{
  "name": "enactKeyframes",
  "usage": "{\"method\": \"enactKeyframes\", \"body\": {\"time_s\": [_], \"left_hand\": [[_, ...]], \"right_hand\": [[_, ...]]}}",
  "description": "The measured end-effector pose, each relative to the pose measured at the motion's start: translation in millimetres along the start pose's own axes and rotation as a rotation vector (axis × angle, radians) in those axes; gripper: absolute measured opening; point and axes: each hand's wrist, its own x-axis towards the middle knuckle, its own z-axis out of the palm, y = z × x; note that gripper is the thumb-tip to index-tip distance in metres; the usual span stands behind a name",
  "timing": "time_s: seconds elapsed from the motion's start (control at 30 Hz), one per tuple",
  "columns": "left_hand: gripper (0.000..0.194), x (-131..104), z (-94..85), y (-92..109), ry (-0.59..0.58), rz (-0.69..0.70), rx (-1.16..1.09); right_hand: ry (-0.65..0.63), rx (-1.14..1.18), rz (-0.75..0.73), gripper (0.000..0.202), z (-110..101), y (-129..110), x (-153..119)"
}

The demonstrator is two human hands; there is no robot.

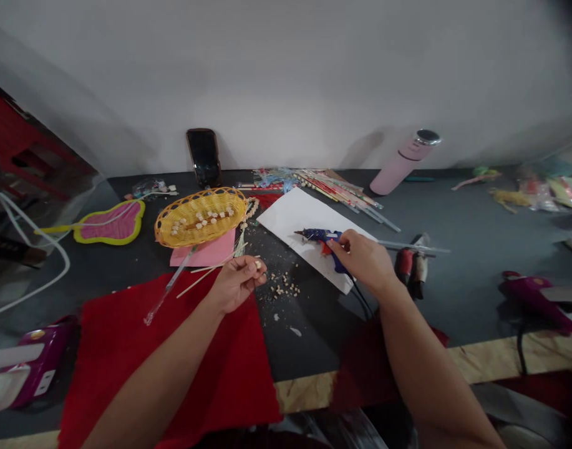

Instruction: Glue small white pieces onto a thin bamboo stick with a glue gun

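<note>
My left hand (239, 282) pinches a small pale piece (257, 265) between thumb and fingertips, above the edge of a red cloth (173, 362). My right hand (363, 259) has its fingers around a blue glue gun (320, 236), which lies over white paper (290, 215) with its dark nozzle pointing left. Small beige pieces (286, 287) are scattered on the dark table between my hands. Behind my left hand, a yellow woven basket (201, 234) holds several small pale clusters. A pink sheet (204, 252) and thin sticks (199, 280) lie beside it.
A phone (204, 156) leans against the wall. A pink bottle (402, 163) stands at the back right, near a pile of striped sticks (346, 193). Pliers (412, 268) lie right of my right hand. A pink and yellow fan-shaped item (110, 223) is at left.
</note>
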Motion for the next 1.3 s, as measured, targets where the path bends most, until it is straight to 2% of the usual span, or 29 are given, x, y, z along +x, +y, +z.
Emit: {"method": "enactKeyframes", "body": {"time_s": [0.17, 0.43, 0.63, 0.73, 0.9, 1.0, 1.07, 1.2, 1.3], "left_hand": [[0.012, 0, 0.4, 0, 0.021, -0.008, 0.005], [0.01, -3, 6.2, 3, 0.033, -0.015, -0.023], [0.006, -2, 5.0, 3, 0.036, -0.014, -0.035], [0.007, -2, 5.5, 4, 0.044, -0.011, -0.032], [0.008, -3, 6.0, 5, 0.053, -0.009, -0.03], [0.008, -2, 3.9, 4, 0.056, -0.001, -0.042], [0.008, -1, 1.9, 3, 0.061, -0.008, -0.052], [0.011, -1, -0.5, 4, 0.074, -0.018, -0.081], [0.013, -1, -0.6, 7, 0.09, -0.015, -0.11]], "right_hand": [[-0.138, 0.007, 0.039, 0.043, 0, 0, 3], [-0.139, 0.132, 0.074, 0.042, 11, 7, 11], [-0.185, 0.094, 0.071, 0.052, 10, 9, 12], [-0.17, 0.074, 0.067, 0.052, 9, 7, 12], [-0.068, 0.123, 0.109, 0.045, 12, 8, 13], [0.014, 0.303, 0.115, 0.042, 11, 7, 12], [0.037, 0.565, 0.132, 0.04, 7, 4, 10], [-0.032, 1.189, 0.186, 0.038, -1, -16, 3], [-0.04, 1.395, 0.159, 0.037, -1, -36, -5]]}}
